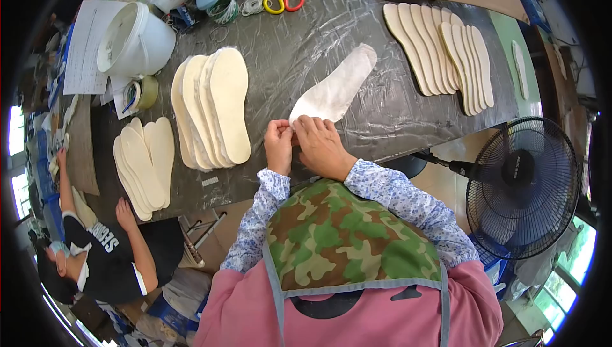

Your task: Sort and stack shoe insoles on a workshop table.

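Observation:
A white, fuzzy-looking insole (pixel 338 89) lies aslant on the plastic-covered table, its far end pointing up to the right. My left hand (pixel 279 145) pinches its near edge between thumb and fingers. Over the same end, beside the left, my right hand (pixel 320 145) is closed on the insole with bent fingers held together. My right thumb is mostly hidden. To the left lies an overlapping row of cream insoles (pixel 228 105) with fluffy edges. Further left is a smaller group of cream insoles (pixel 156 162).
Fanned insoles (pixel 424 47) lie at the far right. Scissors (pixel 284 0) with yellow and red handles, a white bucket (pixel 135 40) and tape rolls (pixel 148 92) sit at the back left. A black fan (pixel 521 184) stands right. Another person (pixel 102 245) works at the left.

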